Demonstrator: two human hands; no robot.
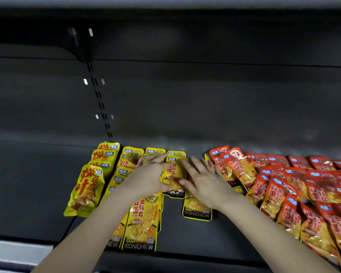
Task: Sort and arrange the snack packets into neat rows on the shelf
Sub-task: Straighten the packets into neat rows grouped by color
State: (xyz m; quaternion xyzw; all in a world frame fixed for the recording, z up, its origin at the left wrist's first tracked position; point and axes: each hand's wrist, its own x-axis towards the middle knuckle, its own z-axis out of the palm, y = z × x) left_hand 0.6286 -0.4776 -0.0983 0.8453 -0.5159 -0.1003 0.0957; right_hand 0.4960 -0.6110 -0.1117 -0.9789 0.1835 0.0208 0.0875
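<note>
Yellow KONCHEW snack packets (141, 219) lie in overlapping rows at the middle of a dark shelf (37, 184). One yellow packet (174, 174) sits between my hands. My left hand (151, 174) touches its left side with fingers spread flat over the neighbouring row. My right hand (203, 180) lies on its right side, fingers straight, thumb on the packet's lower edge. A different yellow packet kind (85, 192) with big red characters is stacked at the left. Red packets (303, 194) fill the right side in slanted rows.
The shelf's dark back wall (205, 105) rises behind the packets, with a slotted upright (100, 103) at the left. Bare shelf floor shows left of the packets and along the front between the yellow rows. The shelf's front lip (185, 259) runs along the bottom.
</note>
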